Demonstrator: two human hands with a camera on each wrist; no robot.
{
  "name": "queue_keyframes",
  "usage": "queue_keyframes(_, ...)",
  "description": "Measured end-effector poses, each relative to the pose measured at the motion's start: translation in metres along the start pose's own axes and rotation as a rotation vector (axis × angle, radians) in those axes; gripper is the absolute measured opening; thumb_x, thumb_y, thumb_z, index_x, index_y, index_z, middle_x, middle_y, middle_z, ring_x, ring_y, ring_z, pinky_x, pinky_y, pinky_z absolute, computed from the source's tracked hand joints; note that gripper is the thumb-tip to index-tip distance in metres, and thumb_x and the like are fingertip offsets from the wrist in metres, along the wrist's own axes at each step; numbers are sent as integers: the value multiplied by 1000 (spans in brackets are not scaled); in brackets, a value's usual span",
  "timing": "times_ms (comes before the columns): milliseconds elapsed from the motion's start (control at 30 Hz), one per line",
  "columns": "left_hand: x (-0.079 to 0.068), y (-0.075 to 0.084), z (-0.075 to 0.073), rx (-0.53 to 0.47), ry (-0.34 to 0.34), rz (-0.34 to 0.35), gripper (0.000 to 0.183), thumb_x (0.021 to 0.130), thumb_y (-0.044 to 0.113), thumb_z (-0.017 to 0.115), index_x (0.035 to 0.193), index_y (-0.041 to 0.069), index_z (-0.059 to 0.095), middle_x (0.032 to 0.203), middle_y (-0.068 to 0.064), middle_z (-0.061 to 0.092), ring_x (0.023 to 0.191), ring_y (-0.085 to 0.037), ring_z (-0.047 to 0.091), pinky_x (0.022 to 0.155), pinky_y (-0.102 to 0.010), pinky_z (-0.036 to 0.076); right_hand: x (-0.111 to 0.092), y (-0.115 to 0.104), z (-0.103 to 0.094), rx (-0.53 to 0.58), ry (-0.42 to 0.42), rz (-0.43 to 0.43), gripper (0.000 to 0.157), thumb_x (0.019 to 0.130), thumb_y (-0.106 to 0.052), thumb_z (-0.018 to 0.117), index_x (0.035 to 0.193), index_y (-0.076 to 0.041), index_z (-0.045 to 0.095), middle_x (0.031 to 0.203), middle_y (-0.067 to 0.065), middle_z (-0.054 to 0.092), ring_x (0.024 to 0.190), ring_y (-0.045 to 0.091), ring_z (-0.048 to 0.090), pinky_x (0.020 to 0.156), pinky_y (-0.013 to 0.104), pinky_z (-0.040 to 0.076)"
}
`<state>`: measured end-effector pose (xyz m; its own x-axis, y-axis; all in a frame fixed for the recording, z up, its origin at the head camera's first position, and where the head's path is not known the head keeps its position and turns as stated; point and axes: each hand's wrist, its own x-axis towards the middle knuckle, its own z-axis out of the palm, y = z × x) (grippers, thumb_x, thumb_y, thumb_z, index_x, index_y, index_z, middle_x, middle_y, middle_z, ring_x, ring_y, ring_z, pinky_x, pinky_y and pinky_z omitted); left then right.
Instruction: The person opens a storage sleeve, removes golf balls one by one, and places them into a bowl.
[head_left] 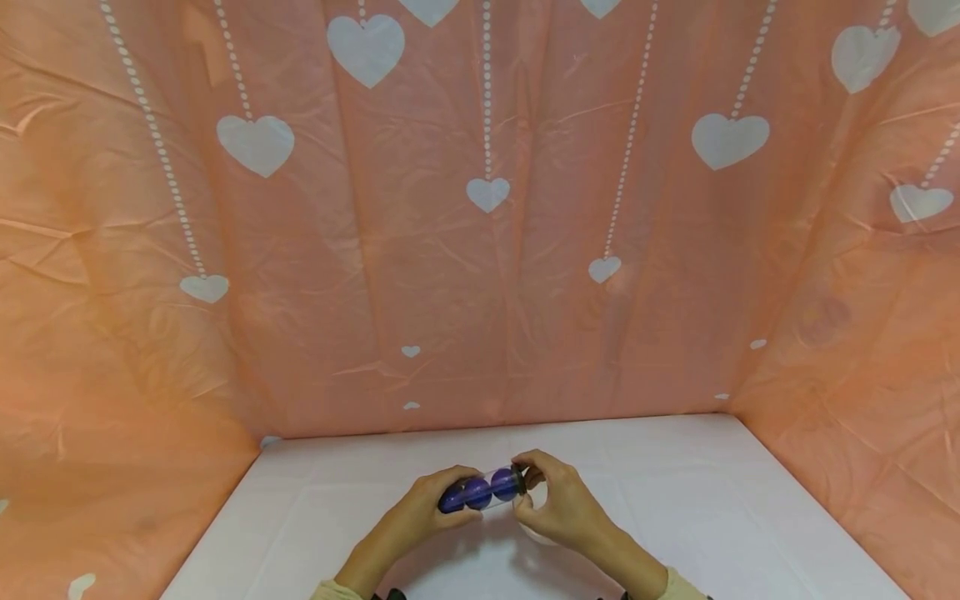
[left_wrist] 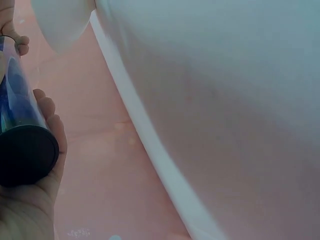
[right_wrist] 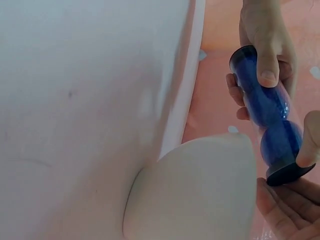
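A clear tube (head_left: 477,493) with black end caps holds several blue-purple balls in a row, tilted slightly up to the right above the white table. My left hand (head_left: 423,504) grips its left part, thumb on the near side and fingers round the far side. In the left wrist view, one black end cap (left_wrist: 27,156) faces the camera by the left palm. At the other end, my right hand (head_left: 564,504) pinches the black cap (right_wrist: 287,172) between thumb and fingers. Both hands are close together near the table's front.
Below the right hand is a white rounded object (right_wrist: 200,185), partly hidden in the head view. The white table (head_left: 337,467) meets an orange-pink sheet (head_left: 480,317) with white hearts at the back and both sides.
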<state>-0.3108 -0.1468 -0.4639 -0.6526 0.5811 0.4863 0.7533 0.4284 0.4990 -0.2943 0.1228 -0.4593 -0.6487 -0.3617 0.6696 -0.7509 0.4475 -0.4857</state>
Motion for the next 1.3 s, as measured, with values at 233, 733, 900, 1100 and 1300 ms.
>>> queue_keyframes(233, 0, 1, 0, -1, -7, -24, 45, 94, 27, 86, 130, 7, 68, 117, -9, 76, 97, -9, 68, 83, -31, 59, -2, -2, 3, -121, 24, -92, 51, 77, 5, 75, 128, 7, 69, 106, 6, 79, 87, 11, 74, 82, 36, 63)
queue_keyframes(733, -1, 3, 3, 26, 14, 6, 44, 93, 26, 86, 129, 6, 69, 114, -9, 77, 95, -8, 68, 83, -31, 59, -6, -5, 13, -254, 118, -105, 52, 71, 7, 72, 123, 8, 70, 104, 11, 79, 84, 12, 76, 75, 23, 61)
queue_keyframes(900, -2, 2, 0, 34, 21, -7, 45, 92, 25, 87, 129, 7, 69, 116, -10, 77, 97, -10, 69, 84, -32, 59, -3, -2, 9, -33, 9, -56, 51, 79, 10, 71, 129, 9, 66, 113, 17, 78, 89, 16, 77, 80, 25, 63)
queue_keyframes(1100, -4, -2, -4, 23, 15, -4, 44, 92, 22, 88, 129, 7, 69, 115, -10, 77, 96, -10, 69, 83, -32, 59, 2, 8, -4, 208, -126, -31, 48, 89, 12, 73, 136, 5, 64, 126, 22, 72, 103, 28, 77, 90, 34, 63)
queue_keyframes(1300, -5, -3, -7, -18, -9, -18, 45, 93, 23, 87, 131, 8, 69, 119, -10, 76, 100, -9, 68, 86, -32, 59, 7, 19, -14, 440, -240, 66, 42, 96, -3, 79, 135, 3, 64, 126, 23, 69, 107, 25, 74, 95, 37, 61)
